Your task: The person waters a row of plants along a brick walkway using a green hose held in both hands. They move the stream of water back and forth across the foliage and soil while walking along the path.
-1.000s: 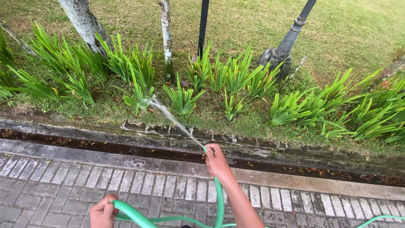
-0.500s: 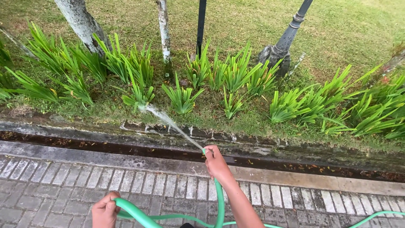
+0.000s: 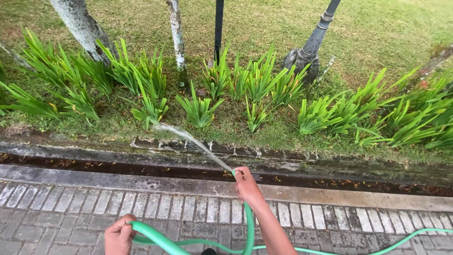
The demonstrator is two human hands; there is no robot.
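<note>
Our right hand [image 3: 246, 185] has its fingers wrapped tight round the hose [image 3: 248, 225] just behind the open end, thumb side at the mouth, seemingly pinching the flow. Our left hand [image 3: 118, 234] is fisted round the same hose further back, low in the frame, fingers fully curled on it. Both hands are holding; neither is open.

The hose runs from the left fist in a loop along the bottom edge, then rises near vertical in the frame up to the right hand, so its long axis at the tip points up and away from us, tilted slightly left. The right hand is the nearer one to the tip by far; the left is well apart from it. A second stretch of hose trails off to the lower right across the paving [image 3: 71, 208].

The hose is plain green, smooth, glossy and bends easily. A jet [image 3: 193, 141] leaves the tip up-left, crosses the gutter [image 3: 118, 165] and kerb [image 3: 306, 163] and lands at the plants [image 3: 151, 106] in the bed. Beyond them stand the trunk [image 3: 78, 23], a thin stem [image 3: 177, 35] and a post [image 3: 309, 47] on the grass [image 3: 377, 33].
</note>
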